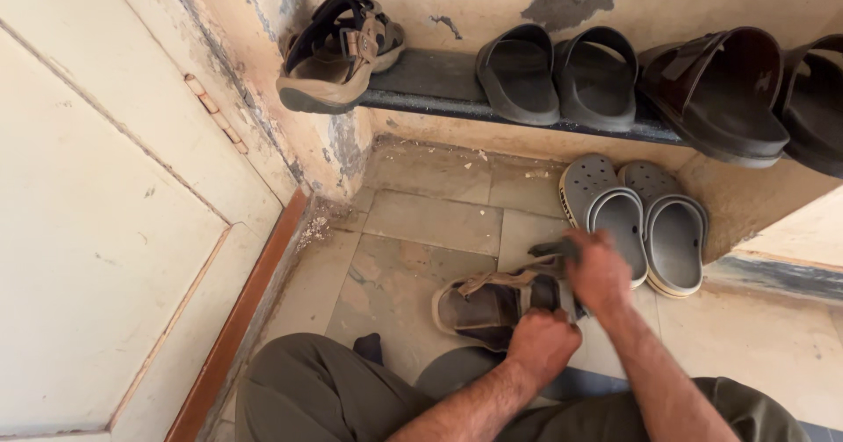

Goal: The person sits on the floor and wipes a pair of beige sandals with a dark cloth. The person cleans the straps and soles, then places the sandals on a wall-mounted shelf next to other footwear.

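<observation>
A brown strapped sandal (pixel 492 301) is held on the floor tiles (pixel 421 222) by both hands. The left hand (pixel 543 344) is closed around the sandal's near edge, and the right hand (pixel 599 271) is clenched on a dark strap or cloth at its far end; which of the two it is cannot be told through the blur. Just beyond the right hand, a pair of grey clogs (pixel 637 222) is stood against the wall. On the shelf (pixel 430 78) well above the hands, the matching sandal (pixel 338 51) is already propped at the left end, with grey slides (pixel 558 73) and dark brown slides (pixel 729 91) beside it. Judged from this, one sandal is done and the held one is still being handled, not yet shelved.
</observation>
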